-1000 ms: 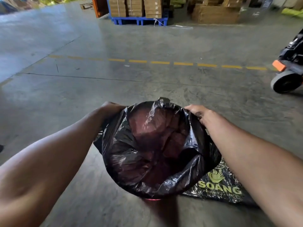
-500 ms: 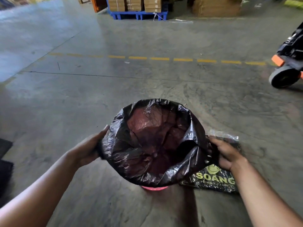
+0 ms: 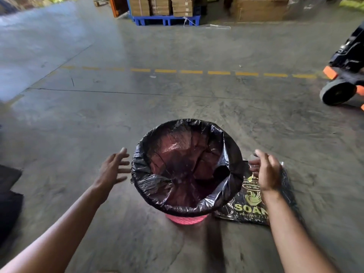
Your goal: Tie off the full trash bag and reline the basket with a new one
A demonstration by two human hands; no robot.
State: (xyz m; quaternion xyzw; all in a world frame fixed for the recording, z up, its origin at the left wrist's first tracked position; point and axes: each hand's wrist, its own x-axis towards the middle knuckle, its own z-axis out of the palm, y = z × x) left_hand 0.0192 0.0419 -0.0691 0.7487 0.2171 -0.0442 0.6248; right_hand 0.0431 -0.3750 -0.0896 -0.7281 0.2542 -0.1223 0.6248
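A pink basket (image 3: 185, 220) stands on the concrete floor, lined with a black trash bag (image 3: 232, 154) whose edge is folded down over the rim. The bag's inside shows the pink wall through the plastic. My left hand (image 3: 112, 170) hovers just left of the rim, fingers spread, touching nothing. My right hand (image 3: 266, 172) hovers just right of the rim, fingers apart and holding nothing. Under my right hand a black pack of bags (image 3: 248, 209) with yellow print lies flat on the floor against the basket.
A forklift or cart (image 3: 346, 75) with a black wheel and orange parts stands at the right. Stacked cartons on a blue pallet (image 3: 165, 18) stand far ahead. A dashed yellow line (image 3: 191, 71) crosses the floor. A dark object (image 3: 7, 203) lies at the left edge.
Both hands have let go of the bag's rim and pulled a little outward. The bag stays folded over the basket. The camera has moved back and higher.
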